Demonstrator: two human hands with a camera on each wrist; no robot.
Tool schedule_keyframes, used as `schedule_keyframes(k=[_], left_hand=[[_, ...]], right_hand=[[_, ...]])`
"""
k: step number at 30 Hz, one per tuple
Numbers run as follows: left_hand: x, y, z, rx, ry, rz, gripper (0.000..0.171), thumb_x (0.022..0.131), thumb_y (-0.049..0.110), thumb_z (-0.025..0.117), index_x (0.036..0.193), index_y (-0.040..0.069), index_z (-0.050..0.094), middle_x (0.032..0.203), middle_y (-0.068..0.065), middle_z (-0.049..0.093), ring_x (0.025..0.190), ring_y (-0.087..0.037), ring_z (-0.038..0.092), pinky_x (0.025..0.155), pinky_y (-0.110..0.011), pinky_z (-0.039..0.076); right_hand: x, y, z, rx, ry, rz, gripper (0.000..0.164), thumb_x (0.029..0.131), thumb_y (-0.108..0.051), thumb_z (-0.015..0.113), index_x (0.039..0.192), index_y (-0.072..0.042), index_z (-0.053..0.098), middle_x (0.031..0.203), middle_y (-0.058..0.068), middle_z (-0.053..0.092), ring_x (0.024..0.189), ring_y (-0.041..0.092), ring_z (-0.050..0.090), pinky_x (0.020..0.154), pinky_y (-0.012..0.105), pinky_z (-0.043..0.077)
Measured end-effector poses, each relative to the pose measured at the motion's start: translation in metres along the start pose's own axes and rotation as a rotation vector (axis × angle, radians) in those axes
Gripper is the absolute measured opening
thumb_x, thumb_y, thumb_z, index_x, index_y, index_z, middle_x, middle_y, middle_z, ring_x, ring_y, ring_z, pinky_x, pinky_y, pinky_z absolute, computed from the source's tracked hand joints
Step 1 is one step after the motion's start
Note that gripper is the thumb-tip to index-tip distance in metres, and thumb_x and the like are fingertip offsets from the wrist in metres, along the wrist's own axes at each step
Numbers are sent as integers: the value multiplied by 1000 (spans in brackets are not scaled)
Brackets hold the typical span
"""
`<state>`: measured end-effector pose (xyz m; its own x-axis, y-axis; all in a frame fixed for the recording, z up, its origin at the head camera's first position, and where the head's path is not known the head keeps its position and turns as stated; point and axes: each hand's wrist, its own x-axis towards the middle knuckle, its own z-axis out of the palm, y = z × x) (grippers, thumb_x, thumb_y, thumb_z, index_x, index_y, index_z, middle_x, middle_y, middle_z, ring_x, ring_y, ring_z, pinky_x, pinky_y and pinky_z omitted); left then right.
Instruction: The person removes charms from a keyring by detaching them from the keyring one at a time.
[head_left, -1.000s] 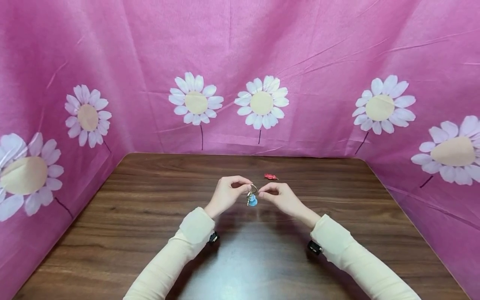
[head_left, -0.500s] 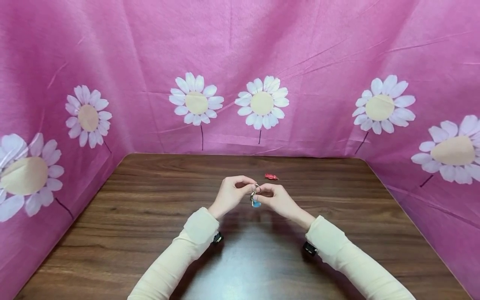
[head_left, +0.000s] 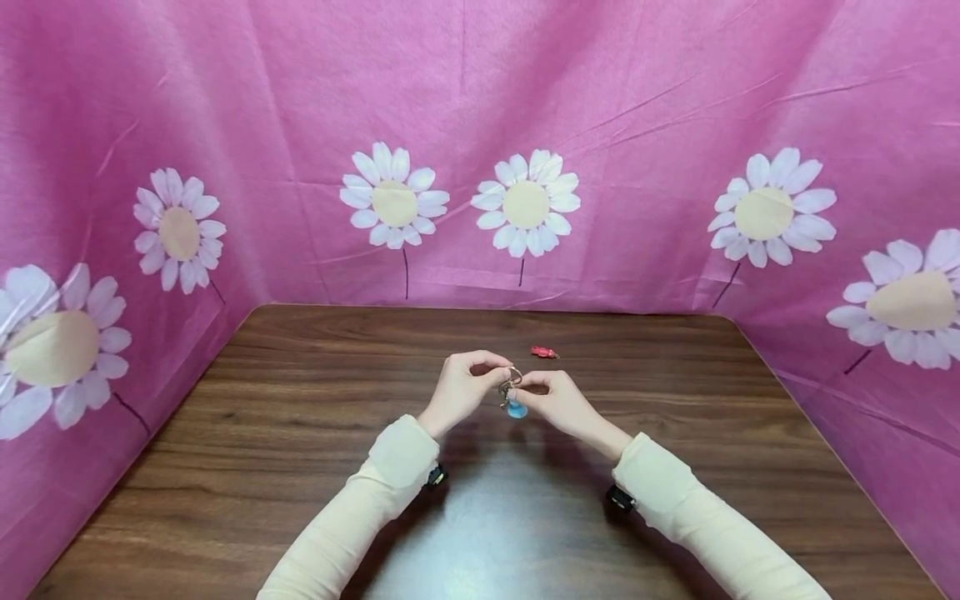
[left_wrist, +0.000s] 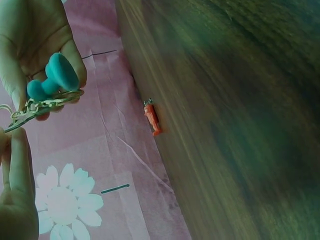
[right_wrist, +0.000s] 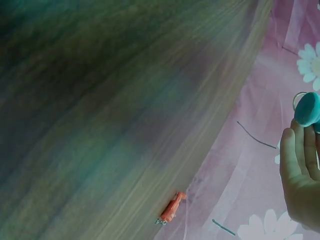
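Observation:
In the head view my left hand (head_left: 467, 385) pinches a gold-coloured keychain ring (head_left: 515, 375) between thumb and forefinger above the table. A blue charm (head_left: 517, 410) hangs below it, and in the left wrist view this charm (left_wrist: 61, 72) resembles a push pin. Thumb and forefinger of my right hand (head_left: 558, 402) pinch at the keychain's metal links beside the ring. The left wrist view shows the chain (left_wrist: 37, 106) stretched between both hands' fingertips. Exactly which link the right fingers grip is hidden. A small red figure charm (head_left: 543, 352) lies on the table beyond the hands.
The brown wood-grain table (head_left: 300, 375) spreads around and below the hands. Behind and at both sides hangs a pink cloth (head_left: 637, 100) with printed white daisies.
My right hand has moved left to the keychain and now pinches it. The left hand has shifted slightly right. The blue charm hangs a little lower and further right. The red charm stays put.

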<state>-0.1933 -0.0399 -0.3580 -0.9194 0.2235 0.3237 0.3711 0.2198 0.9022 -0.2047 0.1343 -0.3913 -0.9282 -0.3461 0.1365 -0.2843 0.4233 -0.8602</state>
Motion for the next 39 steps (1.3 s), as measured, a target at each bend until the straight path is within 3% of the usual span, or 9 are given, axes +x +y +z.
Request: schedule_keyframes(k=[5,10,15,19,24,31,36,39], left_hand=[[6,-25,5,-34,23,-15,11,80,5,67,89,0,70,85,-16,70,73,-16,64,65,-25,54],[6,-30,5,0,51,12,9,80,8,69,87,5,72,83,-11,71,69,-9,63,62,-23,53],[4,-32,2,32,68,22,8,79,8,69,87,5,72,83,-9,71,68,-6,62,60,-19,51],[3,-33,0,62,74,15,8,79,9,69,87,7,72,83,-8,71,68,-6,62,59,-18,49],[3,-33,-2,53,71,15,8,79,8,69,87,7,72,83,-8,71,69,-9,63,60,-18,49],[3,-31,-3,39,71,21,10,79,9,69,88,5,72,84,-9,71,70,-12,64,60,-18,49],[-2,-19,-6,36,71,18,10,79,4,68,88,-1,70,84,-14,71,72,-15,64,60,-17,48],[-4,-14,-8,32,70,13,10,79,1,67,87,-3,70,84,-17,70,73,-21,64,60,-18,48]], right_hand=[[-2,0,-4,-17,7,50,22,82,-23,68,94,-4,71,86,8,71,74,7,61,63,19,47],[-3,2,-6,-39,24,20,21,82,-23,68,94,-6,71,88,7,71,73,6,61,64,19,48],[-4,-1,-8,-15,6,-40,14,83,-12,65,94,-4,70,90,9,68,75,3,61,68,19,50],[-4,-4,-8,23,-41,-35,15,86,-7,60,96,1,67,91,14,67,79,12,64,71,23,52],[-2,-8,-7,109,-108,34,19,88,-7,54,101,5,63,99,20,65,81,28,65,69,30,54],[0,-7,-7,241,-167,46,20,88,-6,54,99,10,60,92,12,70,77,7,61,69,24,50],[-2,-9,-7,302,-207,63,24,88,-7,56,101,13,57,84,1,69,81,8,64,71,21,51],[-2,-11,-6,307,-225,72,26,88,-8,56,103,14,56,86,7,69,79,9,63,71,23,52]])
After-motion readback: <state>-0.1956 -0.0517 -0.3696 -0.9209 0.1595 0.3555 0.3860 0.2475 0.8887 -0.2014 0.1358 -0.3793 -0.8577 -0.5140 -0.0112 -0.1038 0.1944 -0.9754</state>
